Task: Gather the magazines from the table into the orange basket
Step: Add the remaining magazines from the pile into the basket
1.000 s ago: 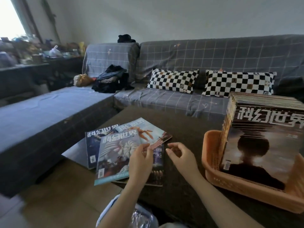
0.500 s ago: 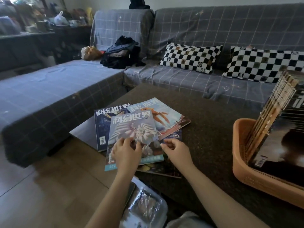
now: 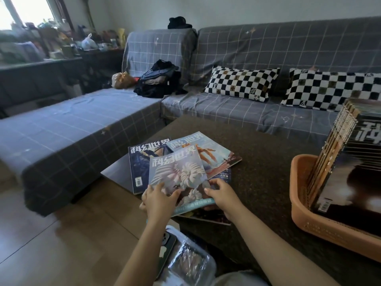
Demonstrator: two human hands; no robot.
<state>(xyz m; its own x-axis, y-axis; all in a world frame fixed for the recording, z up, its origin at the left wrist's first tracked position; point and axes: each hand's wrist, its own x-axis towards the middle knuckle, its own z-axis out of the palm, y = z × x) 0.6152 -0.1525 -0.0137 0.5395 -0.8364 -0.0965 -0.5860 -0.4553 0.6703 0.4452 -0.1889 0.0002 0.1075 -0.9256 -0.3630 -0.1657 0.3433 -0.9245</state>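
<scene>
- Both hands have slid down to the top magazine's (image 3: pixel 177 174) near edge.
- Left hand (image 3: pixel 157 200) and right hand (image 3: pixel 221 194) grasp it, lower centre, on the counter (image 3: pixel 263 166).
- Orange basket (image 3: pixel 313 226), right edge, holds a stack.

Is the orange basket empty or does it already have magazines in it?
Already holding magazines: a thick stack stands leaning in the orange basket, spines showing above its rim.
</scene>
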